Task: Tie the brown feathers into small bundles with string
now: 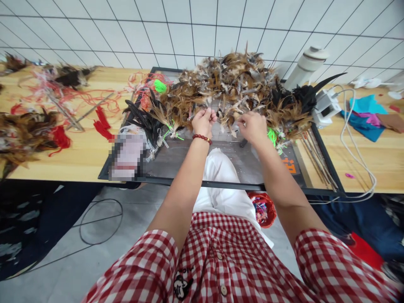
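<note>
A large heap of brown feathers [233, 80] lies on a dark, black-edged tray [176, 166] in front of me. My left hand [204, 123], with a beaded bracelet [202, 138] at the wrist, is closed in a pinch at the near edge of the heap. What its fingertips hold is too small to tell. To its right, my right hand [252, 126] is also pinched, its fingertips beside pale brown feathers [231, 120]; I cannot make out what is in them. Black feathers [143, 122] and a feather bundle tied with green string [172, 128] lie left of my hands.
Green string [272, 136] lies by my right wrist. Thin sticks [318, 160] rest at the tray's right side, near a white charger [326, 107] with a cable. A white bottle [306, 67] stands behind. Red tassels [102, 122] lie left; a red basket [268, 216] is below.
</note>
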A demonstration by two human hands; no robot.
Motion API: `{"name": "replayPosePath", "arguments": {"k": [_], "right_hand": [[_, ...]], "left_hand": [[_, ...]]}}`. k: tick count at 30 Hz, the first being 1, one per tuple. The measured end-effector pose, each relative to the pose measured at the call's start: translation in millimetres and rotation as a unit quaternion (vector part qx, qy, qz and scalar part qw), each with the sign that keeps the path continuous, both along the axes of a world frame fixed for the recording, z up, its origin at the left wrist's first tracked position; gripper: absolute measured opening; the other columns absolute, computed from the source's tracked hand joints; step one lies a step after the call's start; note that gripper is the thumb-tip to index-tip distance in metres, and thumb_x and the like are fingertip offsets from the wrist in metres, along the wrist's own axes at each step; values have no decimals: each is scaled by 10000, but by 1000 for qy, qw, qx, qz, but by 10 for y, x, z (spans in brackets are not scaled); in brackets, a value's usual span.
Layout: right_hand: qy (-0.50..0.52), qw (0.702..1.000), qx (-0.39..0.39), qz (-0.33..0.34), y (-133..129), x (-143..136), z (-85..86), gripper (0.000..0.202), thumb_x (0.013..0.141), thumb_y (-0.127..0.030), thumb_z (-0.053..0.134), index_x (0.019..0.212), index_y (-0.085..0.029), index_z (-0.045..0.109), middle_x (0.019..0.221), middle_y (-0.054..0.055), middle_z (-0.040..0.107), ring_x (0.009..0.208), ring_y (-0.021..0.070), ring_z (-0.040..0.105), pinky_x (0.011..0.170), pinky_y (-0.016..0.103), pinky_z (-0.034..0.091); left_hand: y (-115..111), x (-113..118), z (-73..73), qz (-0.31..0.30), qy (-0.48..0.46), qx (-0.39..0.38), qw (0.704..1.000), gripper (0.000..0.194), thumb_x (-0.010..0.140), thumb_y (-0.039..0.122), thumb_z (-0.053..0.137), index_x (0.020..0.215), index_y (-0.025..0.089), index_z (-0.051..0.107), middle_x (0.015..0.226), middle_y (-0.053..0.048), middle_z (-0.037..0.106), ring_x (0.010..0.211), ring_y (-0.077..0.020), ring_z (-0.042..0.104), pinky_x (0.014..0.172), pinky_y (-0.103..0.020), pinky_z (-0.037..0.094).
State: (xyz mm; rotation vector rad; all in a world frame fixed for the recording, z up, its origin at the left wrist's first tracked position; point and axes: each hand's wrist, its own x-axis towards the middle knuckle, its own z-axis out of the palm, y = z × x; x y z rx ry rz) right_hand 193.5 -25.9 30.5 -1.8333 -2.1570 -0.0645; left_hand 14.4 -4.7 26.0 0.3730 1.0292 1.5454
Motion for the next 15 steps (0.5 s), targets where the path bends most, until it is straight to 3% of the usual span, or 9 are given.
{"name": "replayPosePath", "arguments": {"k": [5,10,12,15], "right_hand": [[46,983,-178,-18,-5,-35,61,133,785,-360,761,783,-229,783,769,71,746,820,261,672,734,349,455],[177,945,-271,48,38,100,90,152,693,-189,813,590,-202,702,505,-28,557,573,138,499,627,298,384],[292,921,-254,54,64,153,96,183,691,-190,825,581,-189,678,512,-43,543,543,103,433,605,283,357],[455,876,-151,52,97,152,94,205,728,-256,836,636,-178,670,572,-46,554,571,87,422,620,268,358]], "left_hand": [[-16,55,-32,-23,-2,0,1000,226,852,176,799,778,173,586,672,46,671,624,-26,649,717,-137,554],[-59,110,-9,-63,16,-2,998,260,803,259,855,800,175,609,702,36,692,657,-42,672,726,-157,559],[-89,131,12,-80,22,-5,997,269,805,262,852,787,174,599,701,41,693,636,-37,658,718,-158,552],[-139,165,27,-108,27,-2,994,256,824,249,834,779,172,594,707,39,702,612,-35,643,711,-165,548]]}}
